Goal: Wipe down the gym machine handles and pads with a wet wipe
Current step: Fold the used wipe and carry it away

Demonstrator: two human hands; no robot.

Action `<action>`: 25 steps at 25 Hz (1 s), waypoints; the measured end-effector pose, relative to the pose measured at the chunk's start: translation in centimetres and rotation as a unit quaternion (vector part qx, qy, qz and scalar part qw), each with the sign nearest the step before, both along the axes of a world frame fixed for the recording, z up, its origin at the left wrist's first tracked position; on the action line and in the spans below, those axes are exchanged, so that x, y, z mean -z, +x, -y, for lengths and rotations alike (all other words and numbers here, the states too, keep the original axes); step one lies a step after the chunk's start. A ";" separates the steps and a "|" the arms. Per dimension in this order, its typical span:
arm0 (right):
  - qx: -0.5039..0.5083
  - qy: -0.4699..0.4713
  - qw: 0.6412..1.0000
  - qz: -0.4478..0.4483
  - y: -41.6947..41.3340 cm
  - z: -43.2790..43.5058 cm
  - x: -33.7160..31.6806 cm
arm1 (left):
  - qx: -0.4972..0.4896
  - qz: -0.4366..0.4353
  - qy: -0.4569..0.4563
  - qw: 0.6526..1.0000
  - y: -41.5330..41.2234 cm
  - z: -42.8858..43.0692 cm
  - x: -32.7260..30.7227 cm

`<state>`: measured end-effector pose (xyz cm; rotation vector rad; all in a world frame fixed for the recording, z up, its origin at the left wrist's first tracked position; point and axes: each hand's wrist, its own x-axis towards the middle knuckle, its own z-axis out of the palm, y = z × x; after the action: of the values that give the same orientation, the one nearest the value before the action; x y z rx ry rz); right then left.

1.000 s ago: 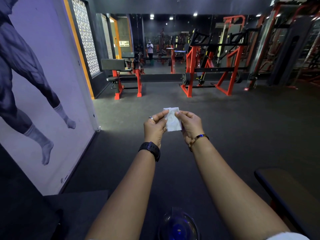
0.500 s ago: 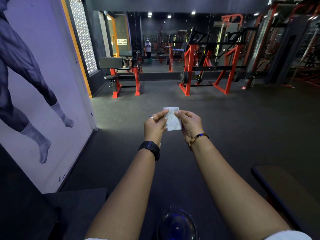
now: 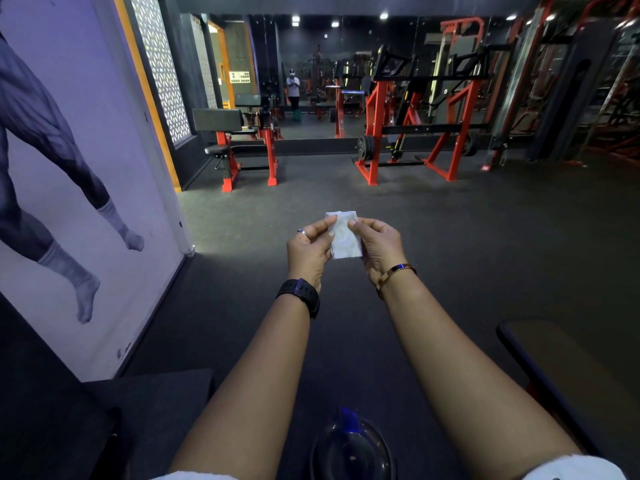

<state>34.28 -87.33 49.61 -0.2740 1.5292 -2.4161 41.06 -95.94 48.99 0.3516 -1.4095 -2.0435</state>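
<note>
A folded white wet wipe (image 3: 344, 237) is held up in front of me over the dark gym floor. My left hand (image 3: 308, 252) pinches its left edge between thumb and fingers. My right hand (image 3: 379, 249) pinches its right edge the same way. A red-framed seat machine with a black pad (image 3: 217, 120) stands far ahead on the left. A red plate-loaded machine (image 3: 415, 133) stands far ahead at centre right. Both machines are well beyond my reach.
A wall with a large mural (image 3: 62, 188) runs along my left. A dark bench pad (image 3: 575, 372) sits close at lower right. A dark rounded object with a blue top (image 3: 349, 445) lies below my arms. A mirror wall (image 3: 311, 74) closes the far end.
The view has shifted slightly toward the machines. Both hands keep the same pinch on the wipe.
</note>
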 end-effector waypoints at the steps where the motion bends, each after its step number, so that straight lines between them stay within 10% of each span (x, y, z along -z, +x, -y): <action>1: 0.000 -0.001 1.000 0.001 0.0 -0.1 0.1 | -0.001 0.003 -0.001 1.000 0.0 -0.1 0.1; 25: 0.011 0.006 1.000 0.020 -0.8 -1.7 3.0 | 0.027 0.014 0.017 0.999 -1.2 -1.3 3.1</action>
<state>33.43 -85.68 46.61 -0.2071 1.5365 -2.4147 39.81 -94.66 45.92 0.3627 -1.4154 -2.1159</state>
